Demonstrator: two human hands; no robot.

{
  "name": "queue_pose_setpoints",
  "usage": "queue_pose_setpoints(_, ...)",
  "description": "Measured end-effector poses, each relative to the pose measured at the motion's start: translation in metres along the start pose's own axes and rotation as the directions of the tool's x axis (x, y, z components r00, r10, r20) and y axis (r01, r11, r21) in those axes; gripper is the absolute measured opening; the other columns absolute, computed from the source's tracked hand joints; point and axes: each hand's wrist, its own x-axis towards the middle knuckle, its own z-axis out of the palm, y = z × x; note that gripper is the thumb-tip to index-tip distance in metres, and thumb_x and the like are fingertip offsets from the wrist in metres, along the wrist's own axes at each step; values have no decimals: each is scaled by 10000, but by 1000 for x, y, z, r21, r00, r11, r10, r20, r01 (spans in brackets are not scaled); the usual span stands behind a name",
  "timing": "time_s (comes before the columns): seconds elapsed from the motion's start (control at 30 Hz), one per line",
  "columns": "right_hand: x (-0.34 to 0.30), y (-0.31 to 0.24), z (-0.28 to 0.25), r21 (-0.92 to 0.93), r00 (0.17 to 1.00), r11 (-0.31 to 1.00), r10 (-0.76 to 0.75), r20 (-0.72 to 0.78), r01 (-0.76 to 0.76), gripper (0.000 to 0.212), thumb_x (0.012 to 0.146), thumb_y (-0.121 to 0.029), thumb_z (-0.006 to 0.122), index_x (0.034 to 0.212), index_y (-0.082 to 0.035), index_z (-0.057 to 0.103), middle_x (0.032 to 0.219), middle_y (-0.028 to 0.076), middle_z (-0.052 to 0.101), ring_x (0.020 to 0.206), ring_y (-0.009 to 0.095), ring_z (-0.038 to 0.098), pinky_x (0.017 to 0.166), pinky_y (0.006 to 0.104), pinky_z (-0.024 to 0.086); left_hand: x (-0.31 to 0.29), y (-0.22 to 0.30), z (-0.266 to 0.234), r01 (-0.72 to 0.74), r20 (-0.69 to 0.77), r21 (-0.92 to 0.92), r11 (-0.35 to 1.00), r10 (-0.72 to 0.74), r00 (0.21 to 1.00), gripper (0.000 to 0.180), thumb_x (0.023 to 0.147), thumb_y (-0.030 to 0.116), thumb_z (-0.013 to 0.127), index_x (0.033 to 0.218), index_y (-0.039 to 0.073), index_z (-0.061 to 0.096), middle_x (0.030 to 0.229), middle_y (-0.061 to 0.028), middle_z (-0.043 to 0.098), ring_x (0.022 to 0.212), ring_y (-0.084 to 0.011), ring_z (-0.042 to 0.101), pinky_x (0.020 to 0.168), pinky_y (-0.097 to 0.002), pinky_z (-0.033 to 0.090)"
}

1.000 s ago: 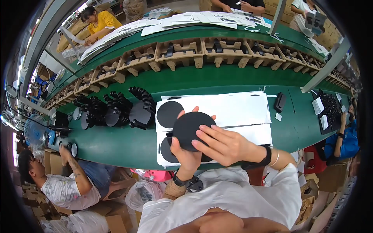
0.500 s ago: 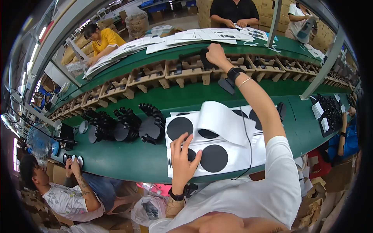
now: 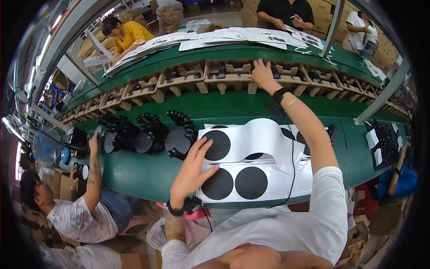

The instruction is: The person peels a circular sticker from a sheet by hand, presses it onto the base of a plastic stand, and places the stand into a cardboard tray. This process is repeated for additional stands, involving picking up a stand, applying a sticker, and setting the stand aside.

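My left hand (image 3: 191, 169), fingers spread and holding nothing, hovers over the left edge of a white sheet (image 3: 286, 188) bearing round black discs (image 3: 251, 183). Part of the upper sheet curls up in a white roll (image 3: 264, 139). Farther away my right hand (image 3: 264, 75) reaches over a brown moulded tray (image 3: 215, 74) in the row behind the table. Its fingers are apart, and nothing shows in them. Black parts (image 3: 237, 68) lie in that tray beside the hand.
Stacks of black round-based stands (image 3: 179, 139) are left of the sheets. A thin black cable (image 3: 293, 175) crosses the sheets. A co-worker (image 3: 76, 197) at the left reaches to the table. Metal posts (image 3: 380, 94) rise at the right. Black pieces (image 3: 386, 139) lie far right.
My right hand has let go of a black part over the trays and its fingers have spread. My left hand has shifted left, off the discs. The co-worker at left has stretched an arm out.
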Motion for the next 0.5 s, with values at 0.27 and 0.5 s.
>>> queue_pose_setpoints(0.27, -38, -96, -107, 704, 786, 526, -614, -73, 477, 246, 731, -116, 601, 943, -43, 703, 961, 187, 645, 954, 339, 613, 797, 444, 508, 37, -20, 11, 15, 80, 81, 997, -21, 997, 917, 723, 215, 769, 1427, 4, 221, 1400, -259, 333, 1285, -405, 369, 1057, -396, 350)
queue_pose_setpoints(0.5, -129, -116, -96, 693, 818, 501, -527, -232, 519, 185, 678, 33, 580, 839, 24, 672, 974, 143, 613, 960, 314, 577, 789, 397, 505, 38, 1, 56, 87, 5, -48, 995, -87, 996, 1152, 606, 253, 863, 1443, -19, 120, 1366, -270, 403, 1260, -390, 420, 1054, -400, 354)
